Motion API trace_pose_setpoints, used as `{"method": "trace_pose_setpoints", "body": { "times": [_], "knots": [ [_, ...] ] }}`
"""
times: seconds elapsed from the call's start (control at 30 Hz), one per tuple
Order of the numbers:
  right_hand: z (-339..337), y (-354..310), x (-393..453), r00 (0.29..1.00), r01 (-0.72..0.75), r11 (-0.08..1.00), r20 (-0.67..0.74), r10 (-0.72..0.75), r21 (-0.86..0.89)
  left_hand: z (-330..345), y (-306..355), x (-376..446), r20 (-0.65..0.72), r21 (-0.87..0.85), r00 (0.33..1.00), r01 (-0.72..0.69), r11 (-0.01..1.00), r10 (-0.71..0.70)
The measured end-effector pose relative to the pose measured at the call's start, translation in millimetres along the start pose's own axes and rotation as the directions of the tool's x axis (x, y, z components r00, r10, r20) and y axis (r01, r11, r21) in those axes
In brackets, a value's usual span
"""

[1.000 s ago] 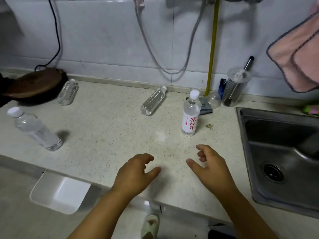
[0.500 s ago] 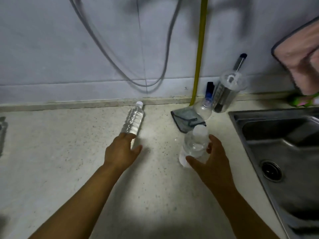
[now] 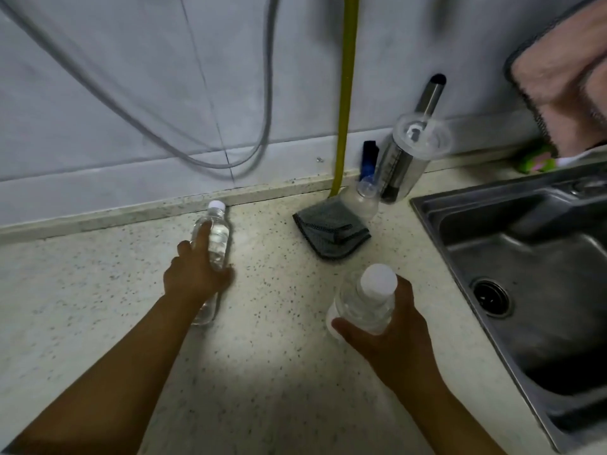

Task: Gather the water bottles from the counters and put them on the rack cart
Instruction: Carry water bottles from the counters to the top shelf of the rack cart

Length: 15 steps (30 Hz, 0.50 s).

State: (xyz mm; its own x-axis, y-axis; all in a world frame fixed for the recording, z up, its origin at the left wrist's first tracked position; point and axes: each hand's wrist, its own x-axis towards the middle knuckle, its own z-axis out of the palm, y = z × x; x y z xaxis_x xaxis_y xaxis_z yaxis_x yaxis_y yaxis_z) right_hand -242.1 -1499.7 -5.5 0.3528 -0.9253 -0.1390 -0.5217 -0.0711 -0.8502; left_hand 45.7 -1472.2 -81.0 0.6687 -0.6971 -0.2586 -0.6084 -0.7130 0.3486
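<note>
A clear water bottle (image 3: 219, 237) with a white cap lies on its side on the speckled counter (image 3: 98, 307), cap toward the wall. My left hand (image 3: 193, 274) covers its middle, fingers wrapped over it. A second clear bottle (image 3: 364, 303) with a white cap stands upright, held just above the counter by my right hand (image 3: 391, 326), which grips its body from the right. The rack cart is out of view.
A steel sink (image 3: 525, 274) fills the right side. A folded grey cloth (image 3: 331, 233), a small empty bottle (image 3: 361, 198), a blue item and a clear lidded jar (image 3: 407, 159) crowd the back by the yellow pipe (image 3: 345, 110). A pink towel (image 3: 565, 77) hangs top right.
I leaned in closer. My left hand slid onto the lying bottle and closed over it. My right hand took hold of the upright bottle and drew it toward me.
</note>
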Motion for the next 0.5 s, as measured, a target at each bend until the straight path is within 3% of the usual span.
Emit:
{"method": "trace_pose_setpoints", "body": {
  "times": [0.17,0.5],
  "knots": [
    [3,3,-1,0.999,0.025,0.998,-0.031,-0.023,0.059,0,3,-4,0.025,-0.138,1.0,0.021,0.99,-0.018],
    [-31,6,-34,0.993,0.05,0.989,-0.111,-0.035,0.137,-10,38,-114,-0.006,-0.257,0.969,-0.239,0.936,0.245]
  ]
}}
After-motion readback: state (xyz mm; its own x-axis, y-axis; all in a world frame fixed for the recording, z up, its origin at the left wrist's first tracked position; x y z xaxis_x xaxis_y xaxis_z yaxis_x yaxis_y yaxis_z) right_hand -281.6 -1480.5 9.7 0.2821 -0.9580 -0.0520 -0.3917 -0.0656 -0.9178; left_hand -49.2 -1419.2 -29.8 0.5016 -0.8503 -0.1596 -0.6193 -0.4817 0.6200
